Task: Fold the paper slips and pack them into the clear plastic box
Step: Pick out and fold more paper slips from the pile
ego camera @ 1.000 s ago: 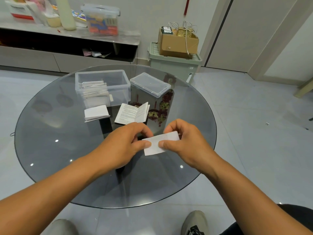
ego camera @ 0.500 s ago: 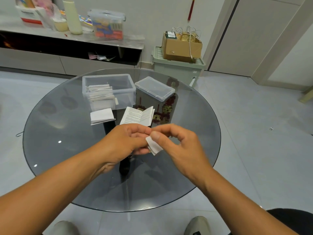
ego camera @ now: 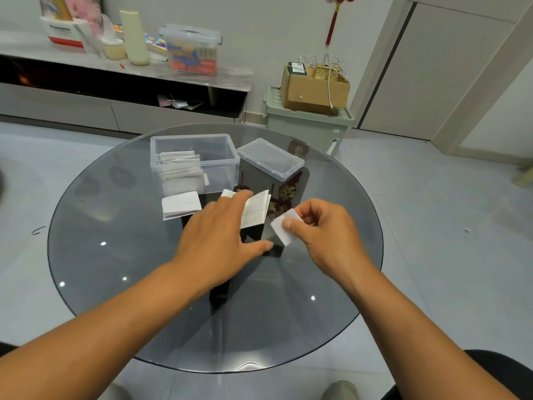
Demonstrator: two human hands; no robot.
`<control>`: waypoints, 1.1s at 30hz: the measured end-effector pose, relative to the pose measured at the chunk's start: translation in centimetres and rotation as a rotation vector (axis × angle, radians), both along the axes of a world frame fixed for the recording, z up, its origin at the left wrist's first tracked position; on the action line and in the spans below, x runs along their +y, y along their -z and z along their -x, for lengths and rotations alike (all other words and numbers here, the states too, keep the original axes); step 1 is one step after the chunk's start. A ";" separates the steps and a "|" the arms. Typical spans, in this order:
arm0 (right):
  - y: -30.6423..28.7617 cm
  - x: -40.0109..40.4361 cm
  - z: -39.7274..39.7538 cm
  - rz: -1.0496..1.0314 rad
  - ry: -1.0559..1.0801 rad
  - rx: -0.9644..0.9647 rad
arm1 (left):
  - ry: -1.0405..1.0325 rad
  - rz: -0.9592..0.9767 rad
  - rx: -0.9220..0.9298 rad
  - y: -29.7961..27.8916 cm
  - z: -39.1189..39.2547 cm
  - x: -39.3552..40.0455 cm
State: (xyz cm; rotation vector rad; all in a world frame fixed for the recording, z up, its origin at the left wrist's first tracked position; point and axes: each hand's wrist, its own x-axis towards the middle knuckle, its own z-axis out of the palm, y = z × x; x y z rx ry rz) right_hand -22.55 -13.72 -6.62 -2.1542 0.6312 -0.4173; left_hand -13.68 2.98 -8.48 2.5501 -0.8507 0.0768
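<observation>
My right hand (ego camera: 326,229) pinches a small folded white paper slip (ego camera: 284,228) between thumb and fingers, just above the glass. My left hand (ego camera: 219,235) is spread flat, fingers apart, its fingertips resting over a stack of printed slips (ego camera: 255,210) lying on the table. Another folded white slip (ego camera: 181,204) lies to the left of that stack. The clear plastic box (ego camera: 219,157) stands open at the far side, with several folded slips standing in its left half. Its clear lid (ego camera: 271,158) lies beside it on the right.
The round dark glass table (ego camera: 115,255) has its edge close to my body. Behind it stand a green storage bin (ego camera: 308,122) topped by a cardboard box (ego camera: 314,88), and a low shelf (ego camera: 115,70) with containers. My shoes show below.
The slip went from a long strip held in both hands to a small folded piece in my right hand alone. My left hand let go and moved forward onto the printed stack.
</observation>
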 end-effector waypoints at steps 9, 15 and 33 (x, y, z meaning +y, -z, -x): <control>-0.7 0.1 -1.2 -0.312 -0.158 0.074 | -0.005 0.242 0.410 -0.4 -3.1 1.0; -0.5 1.8 -2.7 -0.244 -0.292 0.167 | 0.201 0.155 0.551 -1.1 -3.0 3.0; 1.2 3.7 -3.4 -0.105 -0.238 0.139 | 0.144 0.129 0.397 0.7 -3.0 3.0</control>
